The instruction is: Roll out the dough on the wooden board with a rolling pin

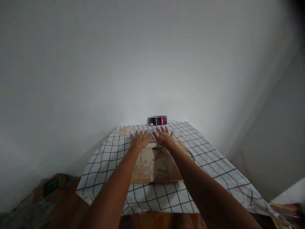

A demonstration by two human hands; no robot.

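My left hand (140, 140) and my right hand (164, 137) reach forward over the far edge of a wooden board (140, 178), fingers spread. Between and partly under them lies a pale rod-shaped piece (152, 145); whether it is a rolling pin or a roll of dough I cannot tell. Both palms seem to rest on its ends, without fingers wrapped round it. On the board nearer to me, a thin, pale, cracked layer that looks like dough (154, 160) has ragged edges. My forearms cover parts of the board's sides.
A white cloth with black grid lines (214, 168) covers the table, which stands against a wall. A phone with a lit screen (157, 121) leans at the back. A pale patch (125, 130) lies back left, a thin cable (191, 155) right. A box (50, 189) sits lower left.
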